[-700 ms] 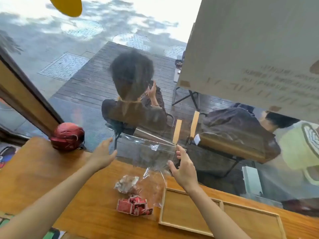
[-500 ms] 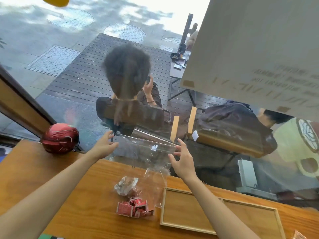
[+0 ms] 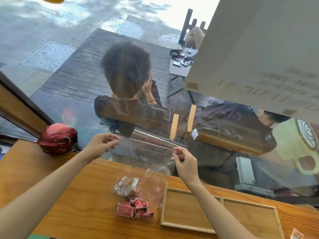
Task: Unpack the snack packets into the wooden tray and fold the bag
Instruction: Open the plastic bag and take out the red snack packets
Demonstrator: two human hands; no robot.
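Clear bag (image 3: 146,152) held up above the bench (image 3: 82,204), top edge stretched between both hands. Left hand (image 3: 101,146) pinches the left corner with curled fingers; right hand (image 3: 185,163) pinches the right corner likewise. Bag's lower end droops to the bench. Red snack packets (image 3: 135,207) and one white packet (image 3: 126,185) lie beneath it, just left of the wooden tray (image 3: 222,200). Red helmet (image 3: 58,138) at the bench's far left.

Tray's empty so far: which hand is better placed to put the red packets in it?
Probably right: the right hand is on the wooden tray side of the red packets; the left hand is farther away.
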